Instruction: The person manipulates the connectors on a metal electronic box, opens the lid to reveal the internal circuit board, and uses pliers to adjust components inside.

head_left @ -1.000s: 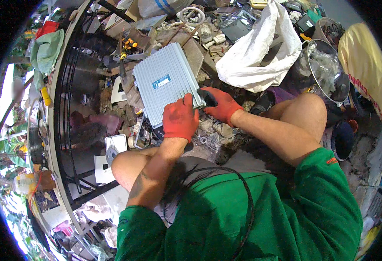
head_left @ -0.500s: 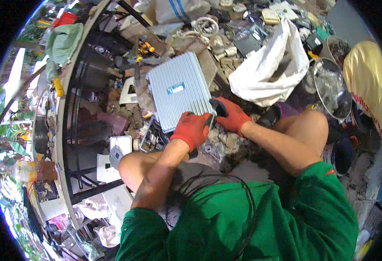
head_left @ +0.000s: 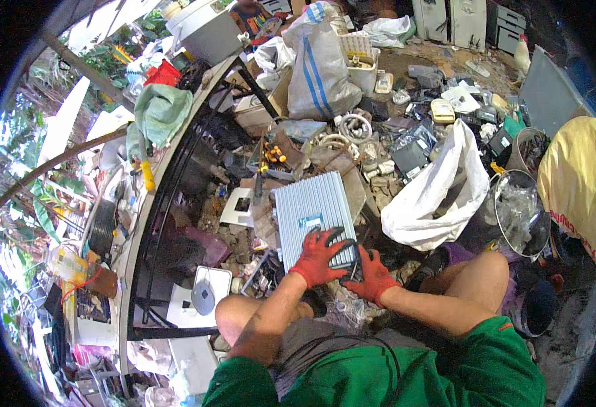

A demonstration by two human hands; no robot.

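Step, as judged: working at the near edge of the ribbed grey metal box point(head_left: 313, 216), which lies on the scrap pile just ahead of the knees. Left hand point(head_left: 319, 256), red-gloved, lies spread flat on the box. Right hand point(head_left: 371, 275) at its 5 o'clock corner, fingers curled on a small dark part; grip unclear. Next likely needs prying that edge. Blue rectangular label point(head_left: 309, 222) at box centre. White plastic bag point(head_left: 428, 197) at 3 o'clock, striped grey sack point(head_left: 322, 68) at 12.

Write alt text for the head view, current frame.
Seen from above, a seated person in a green shirt presses the left hand in a red-orange glove flat on a ribbed silver-grey metal box, while the gloved right hand grips its near corner. Scrap electronics, a white plastic sack and a black metal rack surround them.
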